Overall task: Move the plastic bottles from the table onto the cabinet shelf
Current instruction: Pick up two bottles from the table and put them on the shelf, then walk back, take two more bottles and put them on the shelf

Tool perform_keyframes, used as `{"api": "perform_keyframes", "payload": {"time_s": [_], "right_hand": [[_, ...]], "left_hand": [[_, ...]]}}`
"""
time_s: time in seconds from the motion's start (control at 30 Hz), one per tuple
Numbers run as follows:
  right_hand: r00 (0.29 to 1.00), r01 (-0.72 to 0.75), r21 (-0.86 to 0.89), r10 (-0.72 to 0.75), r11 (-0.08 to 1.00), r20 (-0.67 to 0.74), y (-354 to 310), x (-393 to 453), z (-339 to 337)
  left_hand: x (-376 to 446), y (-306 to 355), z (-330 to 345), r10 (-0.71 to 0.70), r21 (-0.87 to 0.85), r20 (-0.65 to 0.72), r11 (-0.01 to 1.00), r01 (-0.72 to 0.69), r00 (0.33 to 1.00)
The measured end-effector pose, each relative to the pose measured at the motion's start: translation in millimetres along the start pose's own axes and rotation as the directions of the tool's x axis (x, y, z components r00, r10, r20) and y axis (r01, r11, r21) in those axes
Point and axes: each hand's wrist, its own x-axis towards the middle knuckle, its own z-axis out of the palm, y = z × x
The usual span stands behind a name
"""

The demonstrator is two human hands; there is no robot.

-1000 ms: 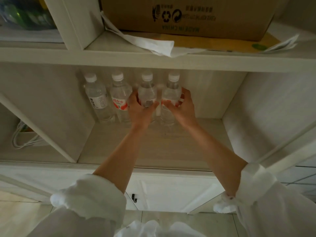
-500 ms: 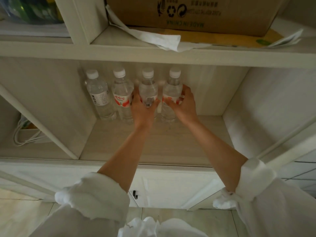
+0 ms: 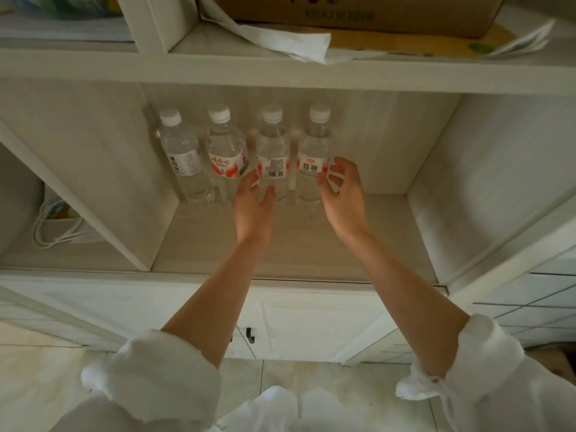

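Observation:
Several clear plastic bottles with white caps stand upright in a row at the back of the cabinet shelf [image 3: 311, 244]. From the left: a white-labelled bottle [image 3: 182, 160], a red-labelled bottle [image 3: 225, 157], a barcode-labelled bottle [image 3: 272, 154] and the rightmost bottle [image 3: 313, 151]. My left hand [image 3: 254, 204] is just in front of the barcode-labelled bottle, fingers apart, holding nothing. My right hand [image 3: 343, 191] sits beside the rightmost bottle's base, fingers spread, off the bottle.
A cardboard box [image 3: 358, 10] and white paper [image 3: 280, 42] lie on the upper shelf. White cables [image 3: 59, 226] sit in the left compartment. Vertical dividers wall the shelf on both sides. Cabinet doors with a dark handle [image 3: 250, 335] are below, over a tiled floor.
Both hands have let go of the two right-hand bottles and drawn back toward me, fingers opening. The bottles stay standing on the shelf.

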Motion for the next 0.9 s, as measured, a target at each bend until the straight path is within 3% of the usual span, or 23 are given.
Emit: {"api": "perform_keyframes", "payload": {"time_s": [0.3, 0.43, 0.57, 0.73, 0.9], "right_hand": [[0.99, 0.035, 0.069, -0.044, 0.997, 0.136, 9.4, -51.6, -16.9], [0.949, 0.005, 0.166, -0.057, 0.986, 0.31, 11.6, -88.2, -28.6], [0.867, 0.058, 0.162, -0.131, 0.985, 0.481, 20.3, -132.9, -45.2], [0.715, 0.095, 0.156, -0.176, 0.983, 0.676, 26.7, -193.5, -54.3], [0.54, 0.091, 0.18, -0.201, 0.979, 0.818, 20.8, -264.3, -51.5]], "left_hand": [[-48.5, -1.2, -21.4, 0.084, 0.062, -0.171, 0.995, -0.074, 0.982], [-95.7, -5.2, -25.7, 0.062, 0.064, -0.265, 0.997, -0.046, 0.962], [-169.6, -11.2, -32.4, -0.032, 0.055, -0.369, 0.997, 0.056, 0.929], [-263.9, -22.9, -49.3, -0.133, 0.025, -0.533, 0.985, 0.172, 0.835], [-358.1, -29.6, -73.1, -0.181, 0.006, -0.715, 0.964, 0.264, 0.676]]}}
